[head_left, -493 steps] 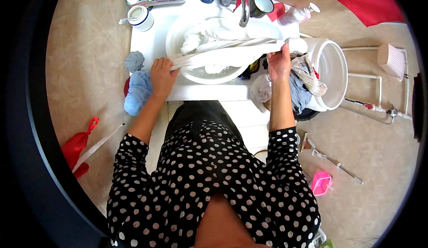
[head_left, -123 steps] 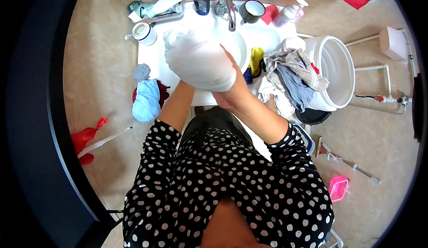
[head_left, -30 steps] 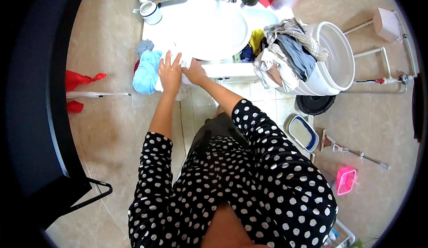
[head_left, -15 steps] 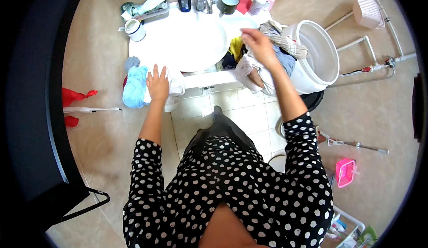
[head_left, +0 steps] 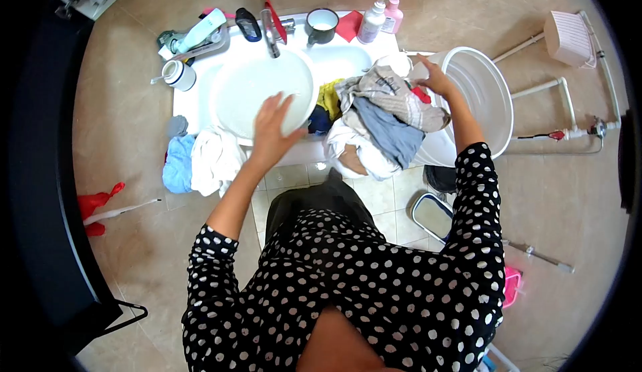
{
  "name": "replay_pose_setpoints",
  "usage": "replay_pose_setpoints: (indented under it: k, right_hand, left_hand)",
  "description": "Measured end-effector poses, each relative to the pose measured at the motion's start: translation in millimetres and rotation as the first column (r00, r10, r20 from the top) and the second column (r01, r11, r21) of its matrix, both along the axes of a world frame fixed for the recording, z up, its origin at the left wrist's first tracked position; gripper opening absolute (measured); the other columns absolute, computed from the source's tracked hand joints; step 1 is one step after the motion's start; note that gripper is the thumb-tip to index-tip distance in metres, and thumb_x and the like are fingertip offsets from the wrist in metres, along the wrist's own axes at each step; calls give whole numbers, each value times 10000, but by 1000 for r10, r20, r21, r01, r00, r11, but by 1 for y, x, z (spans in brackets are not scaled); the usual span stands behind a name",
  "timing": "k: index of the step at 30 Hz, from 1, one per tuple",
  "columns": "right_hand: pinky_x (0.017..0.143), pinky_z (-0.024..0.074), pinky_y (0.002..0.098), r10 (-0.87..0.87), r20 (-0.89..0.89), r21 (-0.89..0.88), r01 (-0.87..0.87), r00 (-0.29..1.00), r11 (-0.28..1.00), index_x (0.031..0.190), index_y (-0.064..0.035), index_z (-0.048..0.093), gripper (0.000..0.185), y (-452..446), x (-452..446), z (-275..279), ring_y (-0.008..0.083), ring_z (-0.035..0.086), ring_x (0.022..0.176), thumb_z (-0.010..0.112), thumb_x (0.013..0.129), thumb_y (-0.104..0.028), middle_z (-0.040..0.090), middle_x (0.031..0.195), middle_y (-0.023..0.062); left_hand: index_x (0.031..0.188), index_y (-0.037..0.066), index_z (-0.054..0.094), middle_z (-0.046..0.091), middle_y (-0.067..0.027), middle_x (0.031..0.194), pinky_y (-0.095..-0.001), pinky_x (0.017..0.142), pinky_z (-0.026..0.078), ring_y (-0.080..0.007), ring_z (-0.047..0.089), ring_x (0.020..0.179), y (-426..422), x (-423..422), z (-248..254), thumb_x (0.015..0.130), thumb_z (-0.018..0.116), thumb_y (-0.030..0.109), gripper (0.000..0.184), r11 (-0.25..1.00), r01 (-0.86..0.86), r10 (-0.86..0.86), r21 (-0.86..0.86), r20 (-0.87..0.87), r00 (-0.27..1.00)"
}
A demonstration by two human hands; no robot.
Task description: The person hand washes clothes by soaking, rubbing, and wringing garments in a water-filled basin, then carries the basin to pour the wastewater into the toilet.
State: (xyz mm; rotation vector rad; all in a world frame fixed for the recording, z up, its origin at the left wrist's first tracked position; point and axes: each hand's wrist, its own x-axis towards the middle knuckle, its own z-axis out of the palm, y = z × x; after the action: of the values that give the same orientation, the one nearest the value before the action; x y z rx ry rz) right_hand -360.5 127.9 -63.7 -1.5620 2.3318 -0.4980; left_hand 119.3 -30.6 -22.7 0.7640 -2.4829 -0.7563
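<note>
My left hand (head_left: 273, 130), fingers spread and empty, hovers over the front right edge of the white basin (head_left: 234, 101), which holds water. My right hand (head_left: 436, 81) is at the far side of the clothes pile, beside the white bucket (head_left: 505, 104), fingers apart; whether it touches the cloth is unclear. In the pile lie a checked grey cloth (head_left: 394, 98), a blue-grey cloth (head_left: 391, 134) and a white garment (head_left: 348, 151). On the left, a white cloth (head_left: 215, 161) hangs over the counter edge next to a light blue cloth (head_left: 178, 164).
A faucet (head_left: 271, 34) stands behind the basin, with a dark mug (head_left: 322, 25), pump bottles (head_left: 372, 22) and a white jar (head_left: 178, 75) along the back. Yellow cloth (head_left: 329, 98) lies between basin and pile. Pipes (head_left: 565, 108) run along the right wall.
The white cloth earlier held over the basin now lies at the left. My left hand has come off it and moved right over the basin; my right hand has moved across to the bucket side of the pile.
</note>
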Motion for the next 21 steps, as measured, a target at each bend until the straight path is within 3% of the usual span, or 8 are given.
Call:
replay_pose_setpoints:
  k: [1, 2, 5, 8, 10, 14, 17, 21]
  right_hand:
    - [1061, 366, 442, 58, -20, -13, -58, 998, 998, 1479, -162, 268, 1008, -6, -3, -8, 413, 385, 1299, 822, 637, -136, 447, 1374, 249]
    - [1082, 348, 441, 57, -60, 28, -55, 997, 998, 1483, -196, 263, 1036, -14, 5, -3, 415, 325, 1341, 826, 617, -107, 404, 1413, 236]
    - [1080, 353, 444, 212, -87, 136, -199, 973, 971, 1475, -239, 279, 999, -42, 14, 8, 422, 321, 1343, 807, 637, -111, 412, 1398, 246]
    - [1063, 372, 444, 373, -102, 246, -340, 922, 908, 1470, -261, 286, 972, -62, 10, -1, 425, 352, 1320, 788, 651, -110, 417, 1385, 261]
    - [1048, 388, 441, 395, -80, 317, -352, 915, 881, 1469, -262, 287, 956, -76, 6, -17, 420, 390, 1293, 771, 660, -101, 422, 1375, 269]
    - [904, 483, 436, 345, -115, 446, -262, 931, 856, 1373, -194, 438, 784, -87, -10, -38, 386, 573, 1079, 736, 651, -127, 565, 1218, 234]
    - [827, 488, 431, 276, -50, 279, -252, 960, 927, 1226, -124, 551, 612, -92, -12, -30, 379, 625, 906, 694, 631, -110, 659, 938, 212]
    - [771, 504, 435, 58, 37, 69, -60, 998, 996, 1146, -111, 600, 495, -76, -6, -8, 368, 645, 867, 653, 655, -128, 667, 890, 208]
  left_hand:
    - [1406, 126, 412, 336, -180, 1468, -469, 1115, 213, -398, 262, 1374, 6, -27, 4, 708, 782, 316, 812, 997, 75, -75, 8, 1, 997]
    - [1450, 141, 345, 273, -159, 1511, -472, 1123, 200, -391, 228, 1393, 13, -54, 8, 698, 785, 343, 894, 989, 148, -148, 17, 2, 989]
    - [1489, 151, 250, 121, -176, 1556, -511, 1138, 91, -378, 82, 1438, 30, -124, 23, 632, 804, 433, 1059, 956, 290, -291, 44, 43, 956]
    - [1499, 157, 218, 138, -182, 1548, -518, 1138, 81, -375, 68, 1443, 43, -164, 14, 622, 806, 443, 1094, 928, 368, -371, 63, 50, 927]
    - [1498, 163, 213, 256, -175, 1475, -530, 1132, 106, -375, 161, 1409, 46, -171, 7, 576, 836, 423, 1142, 929, 354, -359, 104, 36, 932]
    - [1478, 180, 265, 375, -149, 1345, -527, 1114, 169, -352, 319, 1307, 49, -172, 2, 546, 864, 370, 1124, 940, 331, -334, 85, 25, 942]
    - [1445, 199, 332, 413, -128, 1264, -514, 1099, 210, -323, 389, 1234, 50, -169, 0, 546, 867, 351, 1058, 949, 308, -309, 69, 3, 951]
    - [1380, 203, 425, 429, -117, 1194, -505, 1082, 244, -304, 422, 1183, 52, -167, -7, 569, 850, 285, 920, 956, 295, -295, 3, -39, 955]
